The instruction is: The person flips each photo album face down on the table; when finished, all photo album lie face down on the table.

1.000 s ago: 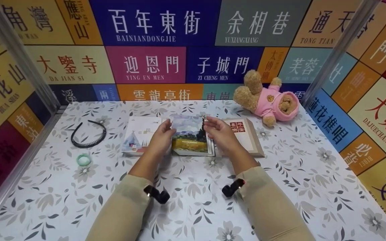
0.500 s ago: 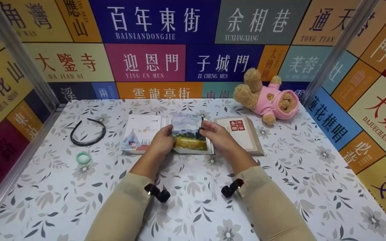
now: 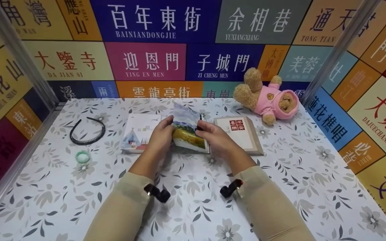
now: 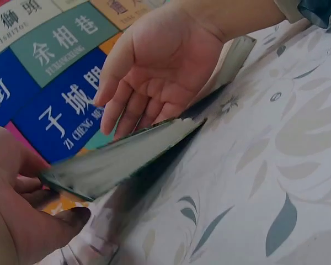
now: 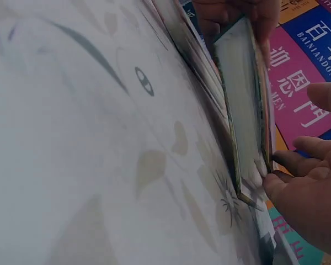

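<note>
Grip, left: the left hand [image 3: 161,135] pinches the left edge of the landscape-cover book [image 3: 189,130], fingers and thumb close together, book held between them. Grip, right: the right hand [image 3: 218,135] stands wider, palm facing the book, fingers mostly straight and at its right edge; cannot tell how much weight they bear

Change over the last half second: book lay nearly flat; it is now tilted, left side and far corner raised, right side lower. Whether the near right corner touches the surface [image 3: 186,207], cannot tell. Judged: the book is being picked up, left hand doing most of the lifting, right hand steadying

Position: book at centre, between a white illustrated book [image 3: 136,130] on the left, partly behind the left hand, and a beige item with red characters [image 3: 241,139], book or box, on the right. Both neighbours lie flat, unmoved

Further out: black headband [image 3: 87,143] far left, green ring [image 3: 83,162] just nearer; teddy bear [image 3: 266,97] in pink at far right, lying on its side; lettered wall panels [image 3: 156,30] beyond
</note>
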